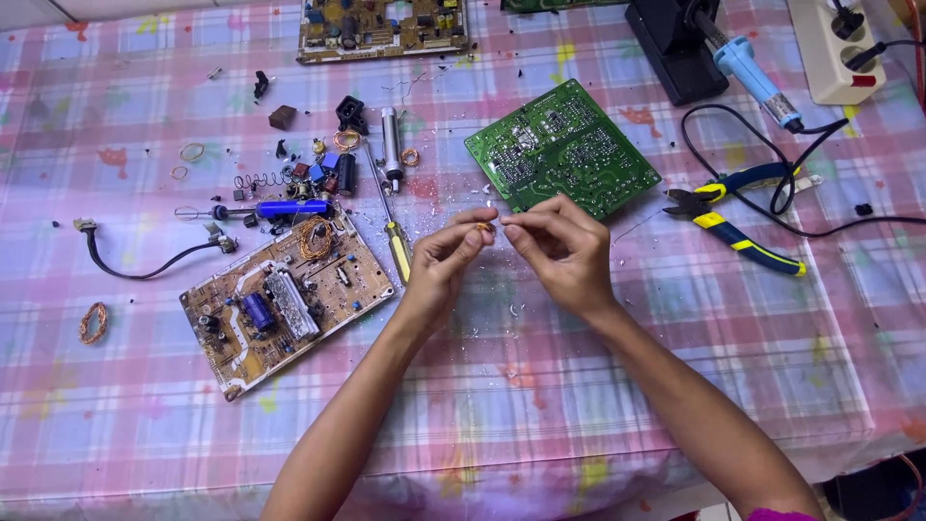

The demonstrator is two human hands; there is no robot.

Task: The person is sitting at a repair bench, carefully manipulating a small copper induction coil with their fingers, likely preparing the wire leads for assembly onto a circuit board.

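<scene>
**Two hands pinch a small copper piece above a cluttered work table**

Pink and blue checked cloth [540, 386] covers the table and is strewn with electronic parts and tiny bits of debris. Over its middle, the person's left hand [444, 265] and right hand [564, 246] meet fingertip to fingertip. Both hands are narrowed to a pinch, and between them sits a small copper-coloured piece [485, 228], too small to tell more than its colour. It is held just above the cloth, close to the near corner of a green circuit board [564, 145] that lies solder side up.

To the left of the hands lies a brown circuit board [289, 299], tilted, with a blue capacitor and a copper coil on it. A yellow-handled screwdriver [394, 241] lies between that board and the left hand. Farther up is a scatter of loose components, among them a blue cylinder [292, 207], a spring and several small copper rings. A black cable with plugs [145, 265] and a copper wire coil [93, 323] lie near the left edge.

To the right of the green board rest blue-and-yellow pliers [738, 207]. Behind them a blue-handled soldering iron [757, 82] leans in a black stand, its black cord looping across the cloth. A white power strip [830, 48] sits at the top right corner, and another brown board [384, 27] lies at the top edge.
</scene>
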